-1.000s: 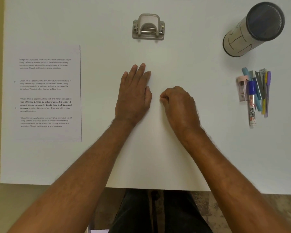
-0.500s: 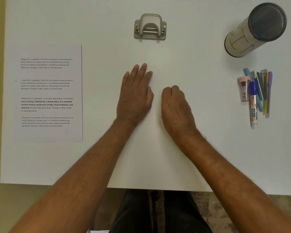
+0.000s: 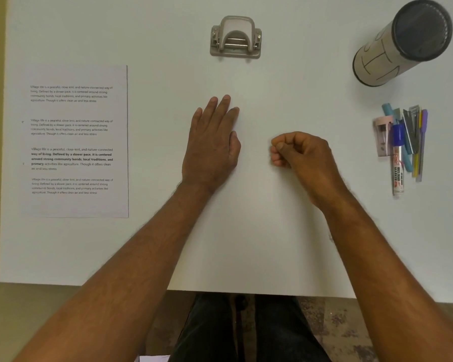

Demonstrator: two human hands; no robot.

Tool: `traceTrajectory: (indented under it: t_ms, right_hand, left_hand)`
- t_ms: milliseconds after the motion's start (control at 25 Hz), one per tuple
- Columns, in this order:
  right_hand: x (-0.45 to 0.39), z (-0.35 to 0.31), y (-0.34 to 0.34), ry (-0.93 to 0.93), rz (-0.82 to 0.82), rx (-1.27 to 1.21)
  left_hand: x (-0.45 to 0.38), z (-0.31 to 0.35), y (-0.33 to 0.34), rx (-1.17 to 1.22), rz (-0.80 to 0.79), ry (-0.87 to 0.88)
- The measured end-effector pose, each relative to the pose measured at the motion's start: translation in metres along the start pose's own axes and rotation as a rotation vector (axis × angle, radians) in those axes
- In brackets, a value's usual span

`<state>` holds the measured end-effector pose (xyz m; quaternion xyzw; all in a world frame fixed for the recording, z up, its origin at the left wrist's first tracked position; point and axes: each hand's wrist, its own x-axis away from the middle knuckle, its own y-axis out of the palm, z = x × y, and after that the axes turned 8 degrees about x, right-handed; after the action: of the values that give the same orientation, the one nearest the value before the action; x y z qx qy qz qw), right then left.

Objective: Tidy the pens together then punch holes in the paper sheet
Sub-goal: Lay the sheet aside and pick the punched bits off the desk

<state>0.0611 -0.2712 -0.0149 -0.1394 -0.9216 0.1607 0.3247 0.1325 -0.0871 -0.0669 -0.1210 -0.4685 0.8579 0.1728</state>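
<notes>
Judging by the layout, neither step is complete. The pens (image 3: 408,142) lie in a loose bundle on the right side of the bench (image 3: 272,231), a whiteboard marker (image 3: 398,165) and a pink sharpener (image 3: 382,137) among them, none in the cylindrical holder (image 3: 403,43) that stands just beyond them. The paper sheet (image 3: 73,142) lies flat at the left, printed side up; no punched holes can be seen. The hole punch (image 3: 236,37) sits at the far centre, well apart from the sheet.

The left hand (image 3: 212,147) rests palm down on the bench, fingers extended and close together, holding nothing. The right hand (image 3: 304,155) is curled into a loose fist, fingers tucked in; nothing is visible in it.

Nothing obstructs the way to the pens, the sheet or the punch. The mixed items in the bundle may need sorting.
</notes>
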Motion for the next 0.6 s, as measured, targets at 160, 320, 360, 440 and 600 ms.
traceTrajectory:
  t_ms: [160, 320, 360, 440, 600]
  right_hand:
    - [0.0, 0.0, 0.009, -0.085, 0.046, 0.214]
    - [0.001, 0.001, 0.025, -0.253, 0.118, 0.506]
    - [0.002, 0.001, 0.027, -0.284, 0.133, 0.543]
    - [0.005, 0.002, 0.03, -0.346, 0.153, 0.61]
    - [0.007, -0.003, 0.035, -0.443, 0.204, 0.78]
  left_hand:
    - [0.0, 0.0, -0.001, 0.0, -0.009, -0.004]
    - [0.0, 0.0, -0.001, 0.001, -0.022, -0.012]
    - [0.0, 0.0, -0.001, 0.0, -0.026, -0.013]
    - [0.0, 0.0, -0.001, -0.007, -0.023, -0.01]
    - [0.0, 0.0, -0.001, -0.006, -0.02, -0.008]
